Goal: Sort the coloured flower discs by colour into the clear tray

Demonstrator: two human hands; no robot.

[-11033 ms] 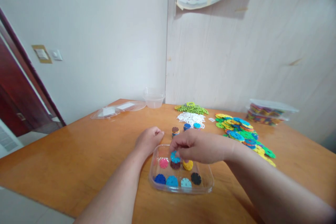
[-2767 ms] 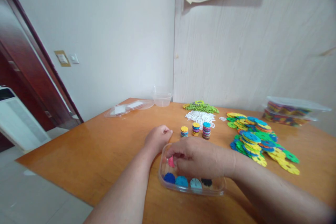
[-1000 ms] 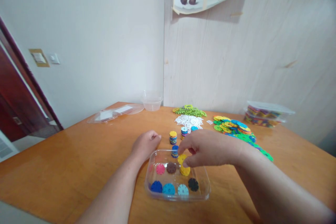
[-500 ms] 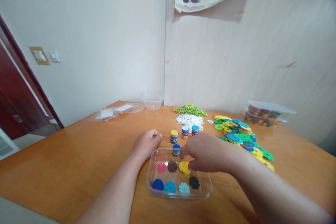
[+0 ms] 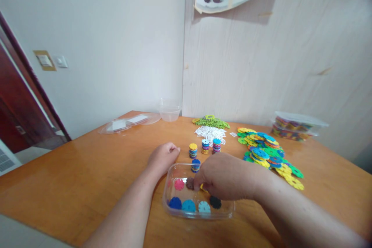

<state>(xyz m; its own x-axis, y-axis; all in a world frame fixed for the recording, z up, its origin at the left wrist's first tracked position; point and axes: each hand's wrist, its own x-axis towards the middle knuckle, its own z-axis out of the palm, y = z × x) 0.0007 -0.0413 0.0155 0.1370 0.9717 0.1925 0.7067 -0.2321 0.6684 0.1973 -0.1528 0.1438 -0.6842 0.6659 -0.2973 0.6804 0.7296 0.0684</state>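
Note:
A clear plastic tray (image 5: 170, 192) lies on the wooden table (image 5: 87, 170) in front of me and holds several coloured notched discs, among them a pink disc (image 5: 179, 184) and a black one (image 5: 215, 202). My right hand (image 5: 225, 176) reaches into the tray with its fingers curled down over a yellow disc (image 5: 201, 188), which they mostly hide. My left hand (image 5: 162, 157) rests as a loose fist against the tray's far left corner. A short blue stack (image 5: 195, 165) stands at the tray's far rim. Behind it stand three small disc stacks (image 5: 205, 147).
A heap of larger coloured discs (image 5: 269, 153) spreads at the right. White pieces (image 5: 209, 132) and green pieces (image 5: 211, 121) lie further back. A lidded box of discs (image 5: 298, 126) sits at the far right, an empty clear tub (image 5: 169, 111) and flat lids (image 5: 128, 122) at the far left.
My right hand has dropped lower into the tray and now covers the yellow disc, which lay in plain sight half a second ago. My left hand has stayed put.

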